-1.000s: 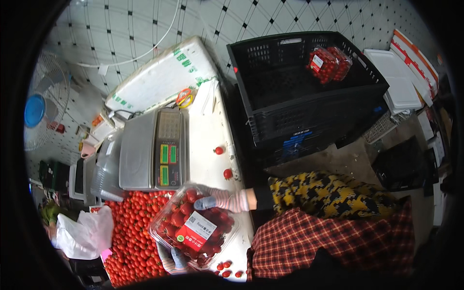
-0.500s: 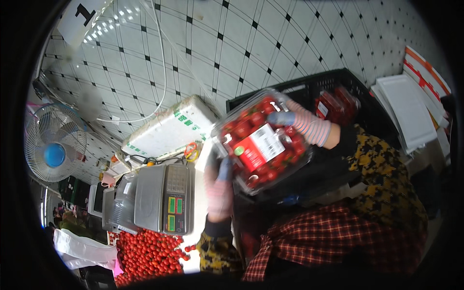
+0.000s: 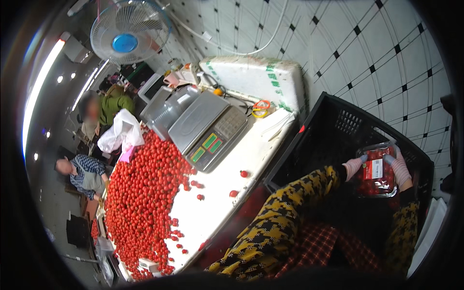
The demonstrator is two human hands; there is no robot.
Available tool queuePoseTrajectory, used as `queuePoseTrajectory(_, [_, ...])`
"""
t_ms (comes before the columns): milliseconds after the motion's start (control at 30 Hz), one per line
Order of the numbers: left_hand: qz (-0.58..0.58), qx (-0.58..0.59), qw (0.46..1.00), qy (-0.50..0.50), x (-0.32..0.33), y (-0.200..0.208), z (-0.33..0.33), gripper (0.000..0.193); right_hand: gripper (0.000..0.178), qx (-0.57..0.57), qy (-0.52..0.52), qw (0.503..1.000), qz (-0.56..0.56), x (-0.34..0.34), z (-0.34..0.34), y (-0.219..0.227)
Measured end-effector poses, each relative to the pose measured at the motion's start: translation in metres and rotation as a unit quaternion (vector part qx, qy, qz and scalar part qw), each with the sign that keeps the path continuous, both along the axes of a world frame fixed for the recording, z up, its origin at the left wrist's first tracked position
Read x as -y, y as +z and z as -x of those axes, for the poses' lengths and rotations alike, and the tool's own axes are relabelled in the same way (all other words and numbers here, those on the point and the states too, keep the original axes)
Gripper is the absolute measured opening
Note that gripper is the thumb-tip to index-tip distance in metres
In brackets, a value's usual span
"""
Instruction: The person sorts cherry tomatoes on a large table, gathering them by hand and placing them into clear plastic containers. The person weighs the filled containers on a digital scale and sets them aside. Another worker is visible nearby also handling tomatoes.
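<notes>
Between my two hands is a clear plastic box of cherry tomatoes [image 3: 376,184] with a red and white label on top. My left hand [image 3: 354,166], in a striped glove, grips its left side. My right hand [image 3: 399,170], gloved the same way, is closed on the right side. Both hold the box low inside a large black plastic crate [image 3: 349,122]. Other tomato boxes under or behind it are mostly hidden by the box and my hands.
Left of the crate, a white table [image 3: 222,188] carries a big heap of cherry tomatoes [image 3: 145,198], a digital scale [image 3: 208,128] and clear empty boxes [image 3: 170,113]. A foam box [image 3: 256,77] leans by the wall, near a fan [image 3: 125,42]. Two people [image 3: 89,176] are farther left.
The tomato box has gone from above the crate's near left edge to down inside it, toward the right, held in both hands. My view has swung, showing more of the table.
</notes>
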State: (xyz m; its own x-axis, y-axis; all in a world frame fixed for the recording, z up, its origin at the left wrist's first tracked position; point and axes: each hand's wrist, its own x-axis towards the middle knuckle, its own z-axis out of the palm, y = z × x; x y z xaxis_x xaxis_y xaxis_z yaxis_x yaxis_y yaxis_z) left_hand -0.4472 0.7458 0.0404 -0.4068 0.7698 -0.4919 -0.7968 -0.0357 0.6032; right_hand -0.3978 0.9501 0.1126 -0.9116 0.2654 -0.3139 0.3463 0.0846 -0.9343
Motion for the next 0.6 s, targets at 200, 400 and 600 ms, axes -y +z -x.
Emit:
queuePoseTrajectory(200, [0.108, -0.385, 0.908, -0.123, -0.030, -0.001, 0.001, 0.059, 0.081, 0.108, -0.047, 0.900, -0.421, -0.032, 0.027, -0.055])
queuePoseTrajectory(400, [0.071, -0.613, 0.785, -0.063, 0.070, 0.121, -0.031, 0.036, 0.078, 0.069, 0.025, 0.876, -0.477, -0.040, 0.032, -0.052])
queuePoseTrajectory(600, [0.134, -0.783, 0.584, 0.167, 0.268, 0.100, -0.090, 0.032, 0.057, 0.002, 0.044, 0.778, -0.627, -0.112, 0.077, -0.032])
